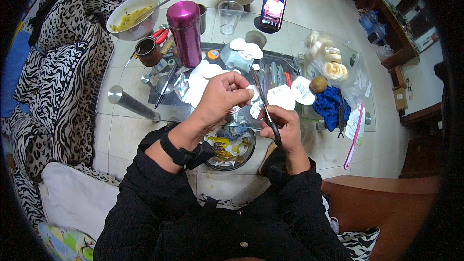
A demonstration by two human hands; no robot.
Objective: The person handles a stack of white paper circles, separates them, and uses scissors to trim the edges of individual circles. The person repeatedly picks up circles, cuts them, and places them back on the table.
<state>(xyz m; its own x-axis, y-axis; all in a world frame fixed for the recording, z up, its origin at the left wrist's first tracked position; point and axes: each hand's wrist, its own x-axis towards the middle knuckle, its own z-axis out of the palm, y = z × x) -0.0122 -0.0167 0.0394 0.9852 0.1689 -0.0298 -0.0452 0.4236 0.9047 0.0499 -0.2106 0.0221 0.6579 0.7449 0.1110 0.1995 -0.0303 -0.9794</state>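
Between the thumb and fingers of my left hand (221,96) is a small white paper piece (255,92). My right hand (283,125) grips a pair of scissors (264,102) by dark handles, the blades pointing up and away past the paper's right side. Whether the blades touch the paper, I cannot tell. Below the blades lies a small paper piece with dark marks (255,111). White paper sheets (201,81) spread beyond my left hand. To the right rest a white paper cutout (281,96) and a rounded one (303,90), both bearing writing.
On the glass table (174,116) stand a purple tumbler (184,36), a bowl of food (132,18), a clear plastic cup (229,18) and a phone on a stand (274,7). Bagged bread rolls (333,63) and a blue cloth (330,108) lie right. A trash bin (250,156) sits below.
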